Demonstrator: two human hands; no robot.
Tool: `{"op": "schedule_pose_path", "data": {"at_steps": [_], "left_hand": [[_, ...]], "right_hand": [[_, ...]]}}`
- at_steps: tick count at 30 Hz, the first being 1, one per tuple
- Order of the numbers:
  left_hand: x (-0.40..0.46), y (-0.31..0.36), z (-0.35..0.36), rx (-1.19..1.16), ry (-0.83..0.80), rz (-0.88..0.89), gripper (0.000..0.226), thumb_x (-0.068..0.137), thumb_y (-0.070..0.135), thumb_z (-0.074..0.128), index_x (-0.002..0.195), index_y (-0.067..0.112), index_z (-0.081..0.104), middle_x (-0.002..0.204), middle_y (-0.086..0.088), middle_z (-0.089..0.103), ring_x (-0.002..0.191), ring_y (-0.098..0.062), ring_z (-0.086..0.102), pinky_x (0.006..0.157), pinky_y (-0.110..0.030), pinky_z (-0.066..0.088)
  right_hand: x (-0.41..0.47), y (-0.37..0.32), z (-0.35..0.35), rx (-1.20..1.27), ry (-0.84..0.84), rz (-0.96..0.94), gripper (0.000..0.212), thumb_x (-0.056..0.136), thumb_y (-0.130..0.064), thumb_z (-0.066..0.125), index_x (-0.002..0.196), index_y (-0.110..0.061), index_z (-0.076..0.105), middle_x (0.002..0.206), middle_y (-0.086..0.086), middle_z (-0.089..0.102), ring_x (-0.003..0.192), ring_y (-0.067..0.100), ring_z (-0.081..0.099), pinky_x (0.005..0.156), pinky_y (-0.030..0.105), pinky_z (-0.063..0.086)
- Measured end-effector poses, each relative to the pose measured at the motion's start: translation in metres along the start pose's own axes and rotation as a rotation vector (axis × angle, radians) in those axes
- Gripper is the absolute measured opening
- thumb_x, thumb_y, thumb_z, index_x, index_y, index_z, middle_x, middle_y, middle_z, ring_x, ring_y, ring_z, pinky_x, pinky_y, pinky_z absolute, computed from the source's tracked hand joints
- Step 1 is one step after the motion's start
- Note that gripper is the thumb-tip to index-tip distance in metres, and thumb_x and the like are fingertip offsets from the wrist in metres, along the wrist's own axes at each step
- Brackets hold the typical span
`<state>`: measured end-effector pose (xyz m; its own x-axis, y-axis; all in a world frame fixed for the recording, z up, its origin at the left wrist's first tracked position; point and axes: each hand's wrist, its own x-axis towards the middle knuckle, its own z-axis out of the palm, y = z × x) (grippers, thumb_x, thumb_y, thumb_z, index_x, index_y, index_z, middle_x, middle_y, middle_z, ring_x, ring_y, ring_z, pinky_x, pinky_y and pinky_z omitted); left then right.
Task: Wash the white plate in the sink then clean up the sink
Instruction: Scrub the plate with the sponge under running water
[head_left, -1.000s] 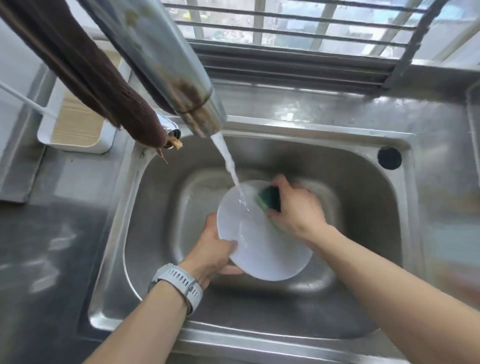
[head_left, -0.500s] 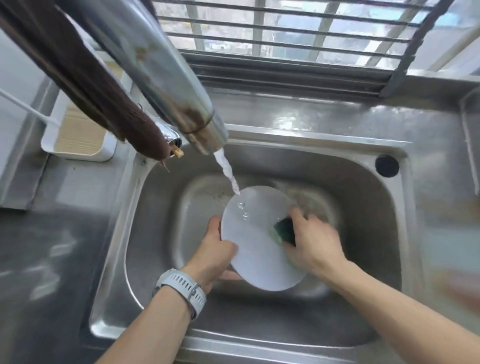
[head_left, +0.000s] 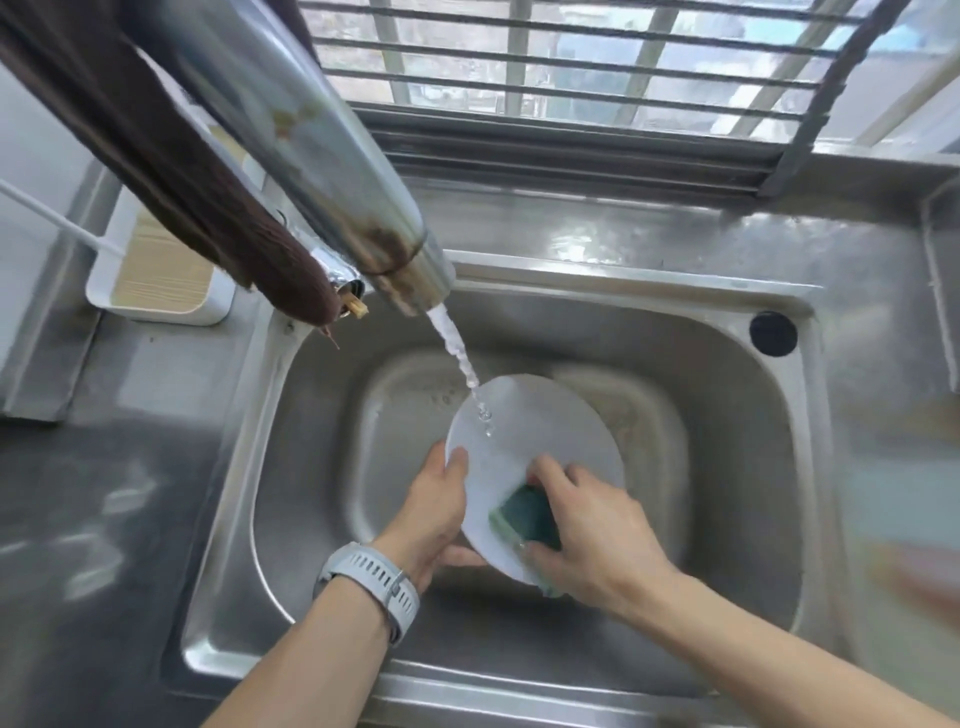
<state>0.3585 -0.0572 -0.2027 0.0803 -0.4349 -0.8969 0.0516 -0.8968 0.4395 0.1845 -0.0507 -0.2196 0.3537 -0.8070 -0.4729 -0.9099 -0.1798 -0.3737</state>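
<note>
Left hand (head_left: 434, 519) gripping plate (head_left: 540, 431) rim, right hand (head_left: 592, 540) pressing sponge (head_left: 524, 514): best scrub in firm circles, tilting under tap (head_left: 332, 156) stream

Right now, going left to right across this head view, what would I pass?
White tray with a slatted wooden insert → brown hanging cloth → left hand → round white plate → right hand holding a green sponge → black round plug.
</note>
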Motion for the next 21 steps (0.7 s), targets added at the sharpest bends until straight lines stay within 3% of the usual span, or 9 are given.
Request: {"op": "schedule_pose_path", "data": {"at_steps": [3, 5, 7, 10, 14, 18, 21], "left_hand": [[0.001, -0.001, -0.002, -0.071, -0.003, -0.076, 0.06, 0.102, 0.069, 0.027, 0.129, 0.032, 0.066, 0.118, -0.006, 0.077, 0.098, -0.028, 0.076, 0.063, -0.043, 0.066], [0.002, -0.002, -0.006, -0.073, 0.003, -0.068, 0.064, 0.098, 0.076, 0.026, 0.123, 0.036, 0.07, 0.11, 0.0, 0.08, 0.099, -0.025, 0.076, 0.069, -0.043, 0.066], [0.003, -0.001, -0.007, -0.061, 0.017, -0.036, 0.05, 0.102, 0.067, 0.033, 0.128, 0.038, 0.065, 0.118, 0.003, 0.077, 0.105, -0.024, 0.074, 0.074, -0.046, 0.066], [0.005, -0.001, -0.004, 0.0, 0.017, 0.028, 0.032, 0.109, 0.036, 0.039, 0.139, 0.037, 0.05, 0.131, 0.002, 0.067, 0.111, -0.026, 0.068, 0.071, -0.046, 0.065], [0.003, -0.006, 0.004, -0.008, -0.005, 0.051, 0.03, 0.11, 0.037, 0.036, 0.137, 0.039, 0.05, 0.131, 0.004, 0.068, 0.111, -0.026, 0.069, 0.07, -0.046, 0.066], [0.001, -0.007, 0.009, -0.068, -0.005, -0.003, 0.038, 0.109, 0.052, 0.032, 0.128, 0.036, 0.06, 0.115, 0.003, 0.076, 0.094, -0.021, 0.076, 0.064, -0.04, 0.064], [0.0, -0.01, 0.01, -0.07, -0.002, 0.006, 0.038, 0.109, 0.053, 0.032, 0.123, 0.037, 0.063, 0.113, 0.001, 0.077, 0.091, -0.018, 0.076, 0.064, -0.037, 0.064]], "right_hand": [[0.039, -0.029, 0.0, 0.114, 0.086, -0.089, 0.047, 0.08, -0.043, 0.065, 0.119, -0.029, 0.042, 0.099, 0.002, 0.058, 0.085, 0.035, 0.063, 0.067, 0.041, 0.051], [0.077, -0.024, -0.005, 0.127, 0.177, -0.086, 0.047, 0.082, -0.042, 0.067, 0.12, -0.026, 0.042, 0.099, 0.005, 0.058, 0.084, 0.036, 0.062, 0.065, 0.041, 0.051], [0.101, 0.0, -0.012, 0.077, 0.2, -0.034, 0.049, 0.084, -0.043, 0.067, 0.122, -0.026, 0.041, 0.1, 0.009, 0.058, 0.085, 0.037, 0.062, 0.065, 0.041, 0.052], [0.09, 0.039, -0.017, -0.041, 0.199, 0.073, 0.052, 0.086, -0.048, 0.064, 0.127, -0.026, 0.04, 0.106, 0.01, 0.059, 0.089, 0.036, 0.061, 0.068, 0.042, 0.054], [0.021, 0.046, -0.012, -0.246, 0.111, 0.188, 0.057, 0.085, -0.045, 0.058, 0.134, -0.021, 0.039, 0.112, 0.008, 0.06, 0.092, 0.035, 0.064, 0.062, 0.035, 0.043], [-0.011, -0.004, -0.005, 0.033, -0.031, 0.031, 0.047, 0.079, -0.05, 0.057, 0.117, -0.031, 0.037, 0.106, 0.0, 0.058, 0.094, 0.031, 0.064, 0.071, 0.039, 0.05], [0.036, -0.018, -0.007, 0.176, 0.123, 0.101, 0.046, 0.083, -0.049, 0.061, 0.119, -0.029, 0.04, 0.106, 0.002, 0.06, 0.09, 0.034, 0.064, 0.07, 0.039, 0.05]]}}
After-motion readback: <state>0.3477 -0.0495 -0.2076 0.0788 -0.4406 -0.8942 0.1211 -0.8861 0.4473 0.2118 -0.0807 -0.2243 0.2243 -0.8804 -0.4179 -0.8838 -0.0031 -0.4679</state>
